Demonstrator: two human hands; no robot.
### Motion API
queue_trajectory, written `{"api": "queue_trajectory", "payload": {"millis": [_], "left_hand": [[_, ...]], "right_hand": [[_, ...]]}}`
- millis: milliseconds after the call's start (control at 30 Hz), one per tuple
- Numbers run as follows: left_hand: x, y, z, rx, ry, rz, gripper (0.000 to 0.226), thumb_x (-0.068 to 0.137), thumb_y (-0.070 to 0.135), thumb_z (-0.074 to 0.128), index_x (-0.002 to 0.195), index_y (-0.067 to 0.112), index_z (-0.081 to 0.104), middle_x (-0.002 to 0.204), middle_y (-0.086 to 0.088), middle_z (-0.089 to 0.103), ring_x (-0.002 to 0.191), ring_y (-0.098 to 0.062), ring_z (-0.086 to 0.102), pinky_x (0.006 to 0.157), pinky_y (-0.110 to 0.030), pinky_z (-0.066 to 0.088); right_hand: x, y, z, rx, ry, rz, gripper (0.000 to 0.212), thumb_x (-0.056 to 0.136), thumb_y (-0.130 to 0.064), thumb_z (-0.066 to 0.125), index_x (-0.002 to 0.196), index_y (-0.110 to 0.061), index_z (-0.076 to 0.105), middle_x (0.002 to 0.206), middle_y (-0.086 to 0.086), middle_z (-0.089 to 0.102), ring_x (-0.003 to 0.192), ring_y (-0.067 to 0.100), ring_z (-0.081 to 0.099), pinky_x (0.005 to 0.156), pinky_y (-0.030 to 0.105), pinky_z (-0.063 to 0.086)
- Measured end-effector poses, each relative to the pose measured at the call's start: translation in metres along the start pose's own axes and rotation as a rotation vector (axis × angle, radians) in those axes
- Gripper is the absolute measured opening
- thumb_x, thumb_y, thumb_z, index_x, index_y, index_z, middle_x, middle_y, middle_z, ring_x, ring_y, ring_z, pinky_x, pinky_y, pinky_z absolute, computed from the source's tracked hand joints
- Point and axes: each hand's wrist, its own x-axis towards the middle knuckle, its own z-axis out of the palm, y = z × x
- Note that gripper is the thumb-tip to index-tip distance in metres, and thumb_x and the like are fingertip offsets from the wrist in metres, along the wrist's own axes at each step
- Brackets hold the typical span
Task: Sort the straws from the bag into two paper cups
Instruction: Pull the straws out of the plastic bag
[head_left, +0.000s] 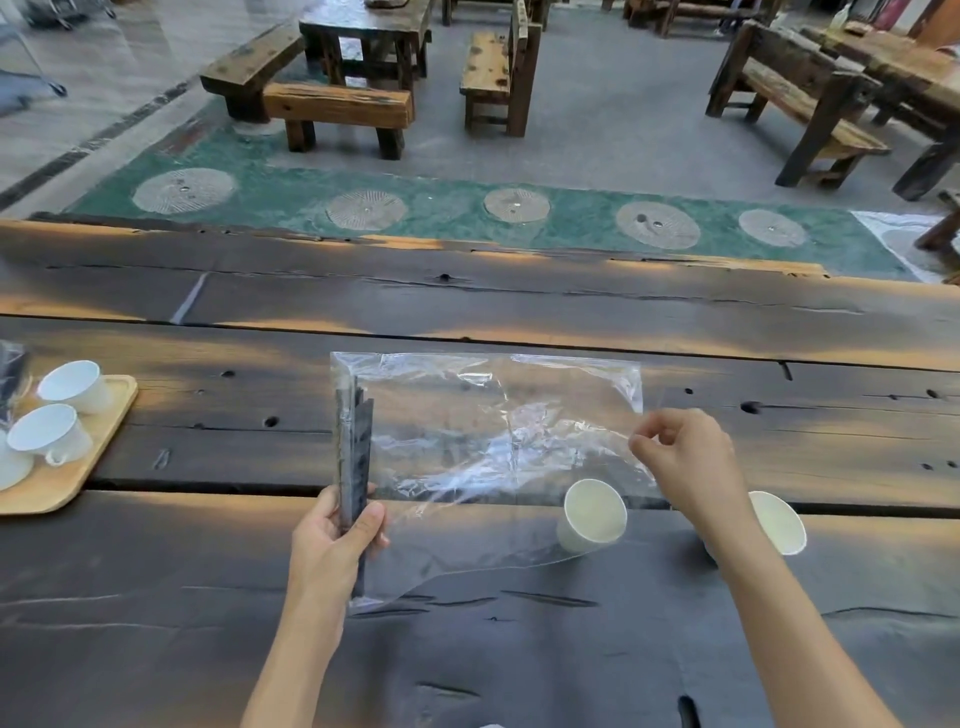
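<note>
A clear plastic bag (488, 431) is held up above the dark wooden table. A bundle of dark straws (354, 441) stands upright inside its left end. My left hand (332, 545) grips the lower part of that bundle through the plastic. My right hand (685, 462) pinches the bag's right edge with the fingers curled. Two white paper cups stand on the table behind the bag: one (595, 514) shows through the plastic, the other (779, 522) is partly hidden by my right wrist.
A light wooden tray (67, 488) with white ceramic cups (49, 434) sits at the table's left edge. Beyond the table's far edge (467, 249) lie a green floor strip and wooden benches. A dark object (687, 712) lies near the front edge.
</note>
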Motion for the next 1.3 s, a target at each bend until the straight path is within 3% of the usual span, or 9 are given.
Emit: {"api": "queue_trajectory", "payload": {"millis": [233, 367, 467, 600, 700, 867, 1000, 1100, 1300], "left_hand": [[0.0, 0.004, -0.002, -0.025, -0.073, -0.09, 0.015, 0.094, 0.007, 0.063, 0.109, 0.008, 0.064, 0.072, -0.005, 0.067, 0.062, -0.017, 0.058, 0.067, -0.035, 0.049], [0.002, 0.008, -0.006, -0.059, -0.158, -0.135, 0.023, 0.092, 0.011, 0.065, 0.115, 0.012, 0.064, 0.076, -0.005, 0.068, 0.066, -0.017, 0.06, 0.065, -0.035, 0.046], [0.004, 0.011, -0.01, -0.077, -0.204, -0.138, 0.051, 0.078, 0.034, 0.08, 0.119, 0.009, 0.063, 0.082, -0.009, 0.068, 0.066, -0.016, 0.061, 0.061, -0.033, 0.044], [0.005, 0.019, -0.015, -0.062, -0.247, -0.103, 0.081, 0.059, 0.063, 0.083, 0.114, 0.008, 0.065, 0.088, -0.01, 0.07, 0.071, -0.019, 0.062, 0.057, -0.03, 0.045], [0.002, 0.026, -0.017, -0.041, -0.274, -0.137, 0.069, 0.07, 0.066, 0.074, 0.111, 0.011, 0.07, 0.091, -0.006, 0.072, 0.076, -0.019, 0.065, 0.061, -0.027, 0.051], [-0.001, 0.032, -0.013, -0.011, -0.28, -0.185, 0.038, 0.1, 0.036, 0.046, 0.1, 0.014, 0.077, 0.091, -0.01, 0.071, 0.077, -0.023, 0.063, 0.066, -0.033, 0.048], [-0.005, 0.04, -0.011, 0.074, -0.346, -0.156, 0.039, 0.099, 0.042, 0.048, 0.103, 0.015, 0.077, 0.088, -0.013, 0.069, 0.081, -0.023, 0.061, 0.072, -0.033, 0.05], [-0.007, 0.044, -0.009, 0.076, -0.421, -0.15, 0.042, 0.098, 0.044, 0.054, 0.108, 0.008, 0.073, 0.091, -0.017, 0.066, 0.086, -0.03, 0.058, 0.082, -0.043, 0.044], [-0.014, 0.049, 0.012, -0.076, -0.293, -0.068, 0.007, 0.087, 0.013, 0.067, 0.092, 0.014, 0.072, 0.089, -0.012, 0.074, 0.081, -0.029, 0.068, 0.074, -0.036, 0.057]], "right_hand": [[-0.01, 0.008, -0.029, 1.26, -0.645, 0.234, 0.023, 0.094, -0.017, 0.049, 0.074, -0.01, 0.057, 0.133, 0.028, 0.06, 0.116, 0.052, 0.061, 0.083, 0.053, 0.057], [-0.015, 0.012, -0.028, 1.546, -0.896, 0.294, 0.038, 0.106, -0.034, 0.035, 0.121, -0.004, 0.053, 0.16, 0.029, 0.022, 0.143, 0.057, 0.024, 0.107, 0.075, 0.022], [-0.021, 0.014, -0.022, 1.555, -1.025, 0.433, 0.062, 0.107, -0.043, 0.023, 0.157, -0.008, 0.015, 0.163, 0.023, 0.015, 0.148, 0.054, 0.011, 0.114, 0.073, 0.002], [-0.028, 0.013, -0.023, 1.345, -1.155, 0.434, 0.05, 0.109, -0.022, 0.014, 0.156, -0.011, 0.023, 0.161, 0.024, 0.024, 0.141, 0.056, 0.028, 0.111, 0.076, 0.008], [-0.033, 0.013, -0.016, 1.026, -1.132, 0.292, 0.046, 0.109, -0.015, 0.026, 0.153, -0.025, 0.037, 0.158, 0.014, 0.037, 0.138, 0.052, 0.038, 0.106, 0.076, 0.028], [-0.05, -0.01, -0.003, 1.211, -1.345, 0.132, 0.062, 0.104, 0.001, 0.033, 0.155, -0.036, 0.027, 0.161, 0.02, 0.029, 0.139, 0.059, 0.028, 0.099, 0.064, 0.046], [-0.06, -0.018, 0.032, 1.36, -1.324, 0.106, 0.072, 0.097, -0.004, 0.057, 0.155, -0.034, 0.028, 0.162, 0.015, 0.03, 0.141, 0.044, 0.036, 0.108, 0.068, 0.029], [-0.067, -0.026, 0.052, 1.21, -1.149, 0.124, 0.077, 0.078, -0.016, 0.083, 0.144, -0.034, 0.049, 0.149, 0.008, 0.052, 0.131, 0.036, 0.054, 0.094, 0.053, 0.054], [-0.083, -0.053, 0.082, 1.076, -0.78, 0.159, 0.06, 0.075, 0.002, 0.074, 0.13, -0.014, 0.059, 0.122, 0.018, 0.069, 0.098, 0.038, 0.07, 0.086, 0.051, 0.056]]}}
